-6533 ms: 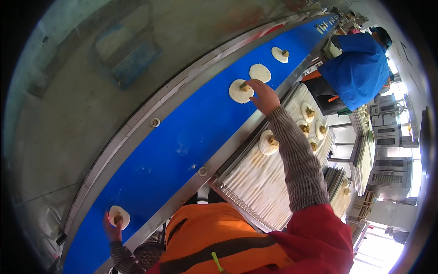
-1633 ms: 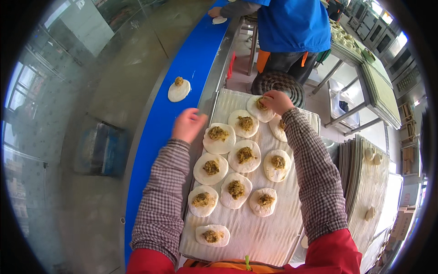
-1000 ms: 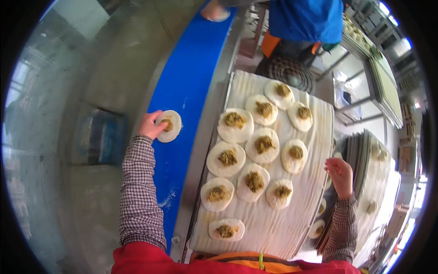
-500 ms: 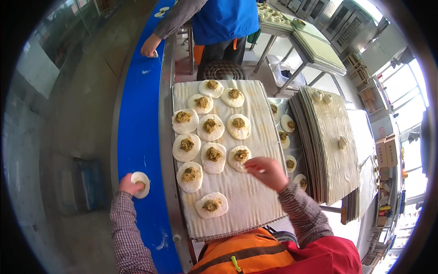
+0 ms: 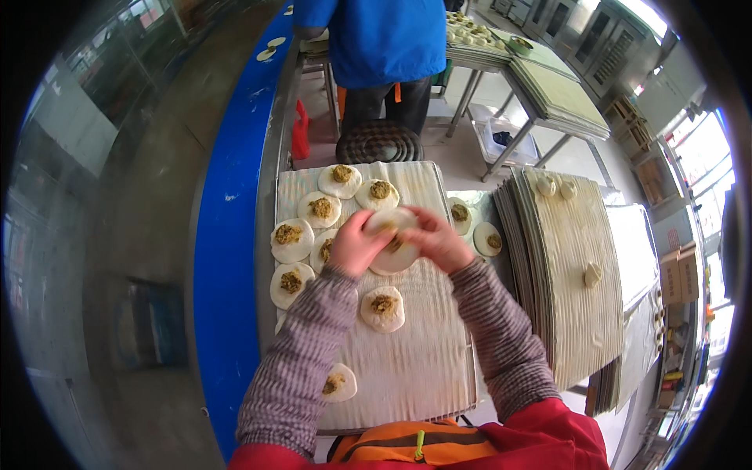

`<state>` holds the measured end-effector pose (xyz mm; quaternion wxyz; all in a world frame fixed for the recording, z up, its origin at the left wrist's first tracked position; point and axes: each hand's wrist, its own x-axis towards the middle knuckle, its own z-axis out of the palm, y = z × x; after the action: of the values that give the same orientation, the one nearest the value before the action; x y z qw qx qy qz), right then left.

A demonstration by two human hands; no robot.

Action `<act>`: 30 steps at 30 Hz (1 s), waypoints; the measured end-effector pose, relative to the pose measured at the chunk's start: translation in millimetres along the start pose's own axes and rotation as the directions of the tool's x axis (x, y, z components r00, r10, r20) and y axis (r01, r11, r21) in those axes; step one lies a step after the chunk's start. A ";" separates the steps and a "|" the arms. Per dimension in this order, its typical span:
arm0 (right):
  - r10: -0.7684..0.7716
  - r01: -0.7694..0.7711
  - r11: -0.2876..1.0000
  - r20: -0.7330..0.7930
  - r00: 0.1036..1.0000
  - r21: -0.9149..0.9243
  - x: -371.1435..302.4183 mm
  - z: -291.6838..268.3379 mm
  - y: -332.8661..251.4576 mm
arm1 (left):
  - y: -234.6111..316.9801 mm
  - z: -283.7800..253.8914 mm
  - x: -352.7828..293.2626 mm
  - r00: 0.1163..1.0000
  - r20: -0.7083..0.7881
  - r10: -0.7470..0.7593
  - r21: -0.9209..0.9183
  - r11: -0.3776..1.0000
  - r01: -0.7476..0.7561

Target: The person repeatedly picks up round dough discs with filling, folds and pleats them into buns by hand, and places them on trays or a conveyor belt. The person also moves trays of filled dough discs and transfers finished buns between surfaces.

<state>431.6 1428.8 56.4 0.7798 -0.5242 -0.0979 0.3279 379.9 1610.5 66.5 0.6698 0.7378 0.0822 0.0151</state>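
Over the cloth-lined tray, both my hands are together at one pale round dough wrapper. My left hand grips its left side, and the fingers of my right hand pinch its right edge. A smear of filling shows on it, partly blurred. Just beneath lies a filled dough round, half covered by the hands. More flat rounds topped with brownish-green filling lie on the cloth, such as one dough round below my hands. My left sleeve hides part of the left column.
A blue conveyor belt runs along the left, with a few dough rounds at its far end. Stacked cloth-covered boards stand at right. Ahead are a round stool and a person in blue. A metal table stands beyond.
My left hand has come from the belt to the tray with the dough wrapper, and my right hand has joined it. The view has shifted. The other person's hand has left the belt.
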 end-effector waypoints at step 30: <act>-0.371 0.181 0.288 0.065 0.926 -0.940 15.5 57.4 4.6 | -131.0 -242.9 -150.9 0.767 -0.451 -0.457 -0.233 0.889 0.393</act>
<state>413.1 1482.7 74.2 0.3879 -0.8741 -0.2911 0.0272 185.7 1840.2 -25.2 0.6568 0.6274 0.4145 0.0559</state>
